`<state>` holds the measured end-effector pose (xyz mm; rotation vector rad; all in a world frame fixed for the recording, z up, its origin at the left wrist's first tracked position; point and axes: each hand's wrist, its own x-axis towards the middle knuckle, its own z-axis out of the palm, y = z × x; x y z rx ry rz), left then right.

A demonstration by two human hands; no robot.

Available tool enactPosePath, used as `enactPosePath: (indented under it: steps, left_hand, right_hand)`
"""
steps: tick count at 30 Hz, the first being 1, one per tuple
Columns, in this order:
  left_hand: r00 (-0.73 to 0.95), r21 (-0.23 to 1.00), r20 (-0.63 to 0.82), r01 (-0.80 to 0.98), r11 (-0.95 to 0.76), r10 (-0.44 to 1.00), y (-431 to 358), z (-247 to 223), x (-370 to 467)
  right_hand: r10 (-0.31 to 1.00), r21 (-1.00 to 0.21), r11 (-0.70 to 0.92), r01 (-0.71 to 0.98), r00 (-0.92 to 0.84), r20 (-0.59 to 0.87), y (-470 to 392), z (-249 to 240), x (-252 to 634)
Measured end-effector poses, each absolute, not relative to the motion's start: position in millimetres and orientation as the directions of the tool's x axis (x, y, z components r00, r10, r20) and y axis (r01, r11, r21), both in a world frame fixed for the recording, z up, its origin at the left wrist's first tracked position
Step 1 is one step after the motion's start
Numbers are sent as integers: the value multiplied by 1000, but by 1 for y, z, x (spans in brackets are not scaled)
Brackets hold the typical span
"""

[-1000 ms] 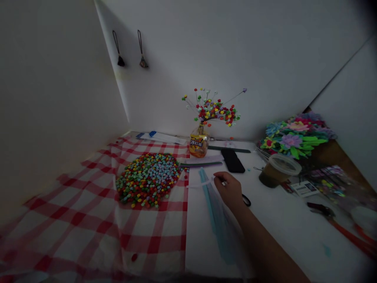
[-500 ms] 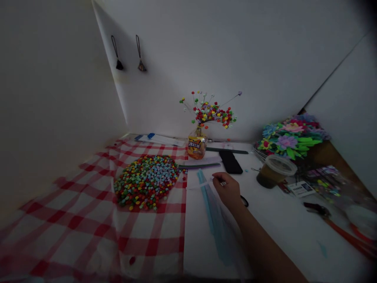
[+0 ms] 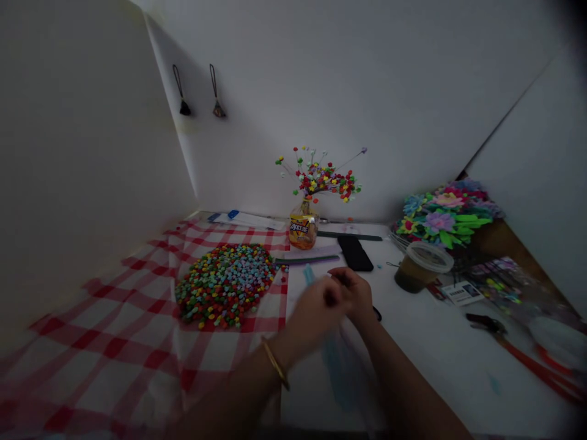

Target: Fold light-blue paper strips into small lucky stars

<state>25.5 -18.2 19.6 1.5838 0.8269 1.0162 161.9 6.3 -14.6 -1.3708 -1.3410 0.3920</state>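
Observation:
My left hand (image 3: pixel 318 310), with a gold bangle (image 3: pixel 275 365) at the wrist, is blurred by motion, its fingers curled. It overlaps my right hand (image 3: pixel 358 293), which is closed in a pinch. The narrow pale paper strip seen at the right fingertips earlier is now hidden behind the left hand. Below both hands, long light-blue paper strips (image 3: pixel 337 373) lie on the white table surface (image 3: pixel 422 360). To their left, a large heap of small folded paper stars (image 3: pixel 229 284) in many colours rests on the red-and-white checked cloth (image 3: pixel 220 373).
Behind the hands stand a bottle (image 3: pixel 303 226) with star stems (image 3: pixel 325 178), a black phone (image 3: pixel 355 253) and dark strips (image 3: pixel 307 260). On the right are a lidded cup (image 3: pixel 422 267), colourful craft flowers (image 3: pixel 444 214), a card (image 3: pixel 462 293) and orange-handled pliers (image 3: pixel 513 348).
My left hand has come in from the lower left and reached the right hand, covering the pale strip. The right hand stays in nearly the same place. The view has shifted slightly.

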Motion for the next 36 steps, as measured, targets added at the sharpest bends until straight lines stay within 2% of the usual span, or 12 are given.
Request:
enactPosePath:
  steps: [2,4,9,14,21,27,32,36]
  left_hand:
    - [283,945,269,106,-309,921,7,20,11]
    - [315,927,303,124,-355,900,28,17,1]
    - [506,974,210,-33,-225,837,37,-4,2]
    - [482,974,190,-200,-103,855,32,-16,3]
    - [466,967,113,-253,10,878,29,-13,-6]
    - [455,962,57,-262,72,888,30,-8,-9]
    - [457,938,63,-330,103,887,28,-6,-9]
    - [522,915,86,-379,140,849,24,-8,-10]
  right_hand:
    - [847,-843,285,457,292,445,3,-11,159]
    - [848,-845,299,445,283,449,-1,-8,156]
    - [853,-835,321,447,247,460,-6,-11,149]
    - [861,-822,321,471,217,460,-9,-14,148]
    - [869,-792,350,500,143,474,-19,-2,143]
    - [874,-823,338,455,173,454,-22,1,140]
    - [901,-855,307,417,161,402,-21,0,141]
    - [933,-897,283,339,118,339,-21,-1,142]
